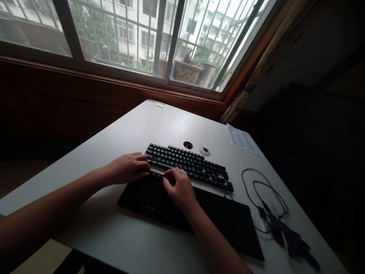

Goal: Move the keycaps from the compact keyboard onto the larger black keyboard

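Loose black keycaps (182,159) lie in keyboard-like rows on the white table. In front of them is a flat black keyboard base (225,217), set at a slant. A short row of keycaps (156,174) sits along the base's far edge, between my two hands. My left hand (132,167) has its fingers curled at the left end of this row, thumb below. From the right, my right hand (181,188) closes on the row's other end with bent thumb and index finger. The fingers partly hide the keycaps they touch.
A black cable (265,182) loops on the right beside a dark purple cloth (291,236) and a thin pale stick. Behind the keycaps are a round hole (188,145) and a grey ring-shaped cover (204,151). Printed paper (242,140) and a yellow note (160,105) lie farther back.
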Action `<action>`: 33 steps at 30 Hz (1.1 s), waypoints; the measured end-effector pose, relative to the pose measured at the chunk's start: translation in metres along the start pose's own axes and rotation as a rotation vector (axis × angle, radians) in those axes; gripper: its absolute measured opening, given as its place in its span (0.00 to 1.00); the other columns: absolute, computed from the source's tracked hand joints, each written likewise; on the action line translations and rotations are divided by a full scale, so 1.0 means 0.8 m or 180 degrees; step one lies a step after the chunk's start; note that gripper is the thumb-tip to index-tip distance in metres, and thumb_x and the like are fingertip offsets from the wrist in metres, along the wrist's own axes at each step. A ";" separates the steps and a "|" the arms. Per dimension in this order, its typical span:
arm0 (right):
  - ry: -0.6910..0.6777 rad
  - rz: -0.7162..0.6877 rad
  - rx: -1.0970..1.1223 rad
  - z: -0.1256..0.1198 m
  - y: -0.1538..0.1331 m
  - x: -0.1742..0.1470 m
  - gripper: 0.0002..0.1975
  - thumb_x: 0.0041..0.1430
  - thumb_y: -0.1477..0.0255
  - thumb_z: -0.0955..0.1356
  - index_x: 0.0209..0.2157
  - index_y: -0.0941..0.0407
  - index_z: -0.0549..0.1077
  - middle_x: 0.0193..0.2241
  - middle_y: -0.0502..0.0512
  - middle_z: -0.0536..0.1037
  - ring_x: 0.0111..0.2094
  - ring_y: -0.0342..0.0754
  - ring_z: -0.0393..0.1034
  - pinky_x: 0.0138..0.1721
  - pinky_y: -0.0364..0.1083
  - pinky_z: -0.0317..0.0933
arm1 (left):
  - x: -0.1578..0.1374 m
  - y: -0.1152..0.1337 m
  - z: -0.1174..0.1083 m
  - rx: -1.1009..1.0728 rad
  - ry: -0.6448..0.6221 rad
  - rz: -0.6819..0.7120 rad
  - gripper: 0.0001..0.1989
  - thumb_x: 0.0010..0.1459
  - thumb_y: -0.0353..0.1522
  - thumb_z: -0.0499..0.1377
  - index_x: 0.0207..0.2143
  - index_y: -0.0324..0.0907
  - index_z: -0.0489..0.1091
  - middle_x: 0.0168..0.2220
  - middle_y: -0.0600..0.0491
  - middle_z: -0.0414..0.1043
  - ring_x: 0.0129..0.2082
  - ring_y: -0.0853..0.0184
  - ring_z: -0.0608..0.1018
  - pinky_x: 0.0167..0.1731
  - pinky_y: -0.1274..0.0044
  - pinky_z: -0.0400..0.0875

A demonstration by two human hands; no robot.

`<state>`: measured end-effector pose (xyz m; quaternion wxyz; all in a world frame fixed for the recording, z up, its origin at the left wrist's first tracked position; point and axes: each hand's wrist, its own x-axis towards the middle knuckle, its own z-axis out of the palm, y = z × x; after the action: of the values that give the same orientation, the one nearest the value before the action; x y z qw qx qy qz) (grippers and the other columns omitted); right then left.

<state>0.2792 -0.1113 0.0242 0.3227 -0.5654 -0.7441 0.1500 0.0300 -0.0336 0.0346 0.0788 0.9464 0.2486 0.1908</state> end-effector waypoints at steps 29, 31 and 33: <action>0.0099 -0.0074 -0.0045 0.003 0.002 -0.001 0.04 0.57 0.75 0.70 0.34 0.53 0.74 0.34 0.53 0.73 0.40 0.53 0.67 0.45 0.51 0.64 | 0.001 0.001 -0.002 0.0010 0.0016 0.0034 0.08 0.64 0.35 0.58 0.42 0.45 0.75 0.39 0.50 0.74 0.39 0.63 0.75 0.39 0.73 0.70; 0.0120 -0.0083 -0.0049 0.003 0.001 -0.001 0.04 0.57 0.75 0.70 0.34 0.53 0.74 0.34 0.53 0.73 0.40 0.52 0.67 0.45 0.51 0.64 | 0.001 0.001 -0.002 0.0030 -0.0036 0.0002 0.08 0.65 0.35 0.58 0.42 0.45 0.75 0.39 0.50 0.74 0.40 0.62 0.75 0.40 0.73 0.70; 0.0127 -0.0085 -0.0066 0.003 0.001 -0.001 0.04 0.56 0.76 0.70 0.34 0.53 0.74 0.33 0.53 0.73 0.41 0.53 0.67 0.45 0.51 0.63 | 0.001 0.001 -0.003 0.0029 -0.0056 -0.0008 0.08 0.65 0.35 0.58 0.42 0.45 0.74 0.40 0.50 0.74 0.40 0.62 0.75 0.40 0.73 0.71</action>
<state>0.2783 -0.1111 0.0213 0.3335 -0.5617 -0.7465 0.1267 0.0305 -0.0337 0.0370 0.0770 0.9480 0.2500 0.1812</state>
